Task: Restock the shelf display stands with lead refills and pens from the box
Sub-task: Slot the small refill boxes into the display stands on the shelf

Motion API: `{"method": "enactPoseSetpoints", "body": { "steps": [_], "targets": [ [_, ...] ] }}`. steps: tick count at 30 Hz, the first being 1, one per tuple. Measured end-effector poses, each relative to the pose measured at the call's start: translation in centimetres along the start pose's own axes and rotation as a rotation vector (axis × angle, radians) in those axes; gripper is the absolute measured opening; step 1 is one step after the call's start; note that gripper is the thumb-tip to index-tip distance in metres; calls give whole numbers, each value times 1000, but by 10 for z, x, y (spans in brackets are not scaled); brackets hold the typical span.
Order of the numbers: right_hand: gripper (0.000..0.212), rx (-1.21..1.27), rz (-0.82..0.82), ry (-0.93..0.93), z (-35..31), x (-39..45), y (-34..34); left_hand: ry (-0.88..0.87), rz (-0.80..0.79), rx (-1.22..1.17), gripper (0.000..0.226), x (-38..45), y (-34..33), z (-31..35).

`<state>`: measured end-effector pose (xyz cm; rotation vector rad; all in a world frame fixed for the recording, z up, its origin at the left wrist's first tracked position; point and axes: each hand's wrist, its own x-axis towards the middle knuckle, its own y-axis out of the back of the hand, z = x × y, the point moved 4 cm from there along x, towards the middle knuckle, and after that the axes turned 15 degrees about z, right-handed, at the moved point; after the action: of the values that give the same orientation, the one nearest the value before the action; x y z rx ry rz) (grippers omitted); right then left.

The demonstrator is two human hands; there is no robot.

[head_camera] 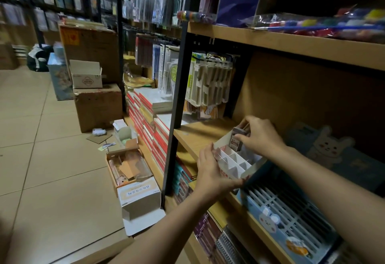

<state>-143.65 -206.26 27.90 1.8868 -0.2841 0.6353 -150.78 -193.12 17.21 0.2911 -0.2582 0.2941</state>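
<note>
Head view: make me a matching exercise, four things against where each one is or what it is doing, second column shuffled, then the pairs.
Things
1. left hand
2. right hand
3. blue display stand
4. white carton

Places or states
A. on the floor by the shelf's foot
B. pinching lead refill packs at the white stand's back slots
C. on the shelf, to the right of the white display stand
D. gripping the white stand's front corner

Pairs: 1-D, 2-B, 3-C, 4-A
</note>
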Motion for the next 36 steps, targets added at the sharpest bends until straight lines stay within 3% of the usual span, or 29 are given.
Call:
{"method": "enactPoseSetpoints", "body": {
  "steps": [6, 10, 12, 16, 20, 27, 30, 33, 36],
  "targets": [
    [18, -106, 28, 52, -2, -3, 3, -4, 5, 8, 131, 0, 0, 2],
    [18, -326, 191, 266, -6, -10, 2, 3, 8, 20, 132, 2, 1, 3],
    [19, -356, 255, 263, -4, -9, 5, 7, 7, 24, 131, 2, 1, 2],
    [20, -229, 160, 169, 4, -7, 3, 19, 4, 32, 130, 1, 2, 3],
    [17, -218, 166, 144, 3, -6, 1, 27, 2, 42, 131, 1, 2, 4],
    [47, -132, -81, 15, 6, -23, 7, -10, -44, 82, 132, -11, 14, 14],
    [49, -185, 81, 58, -11, -50, 26, -123, -17, 61, 94, -33, 47, 17],
    [36, 3, 277, 173, -57, -101, 40, -159, 23, 28, 40, -72, 93, -5],
    [17, 158, 164, 303, -113, -176, 15, -7, 101, 112, 18, -127, 143, -57]
  ]
}}
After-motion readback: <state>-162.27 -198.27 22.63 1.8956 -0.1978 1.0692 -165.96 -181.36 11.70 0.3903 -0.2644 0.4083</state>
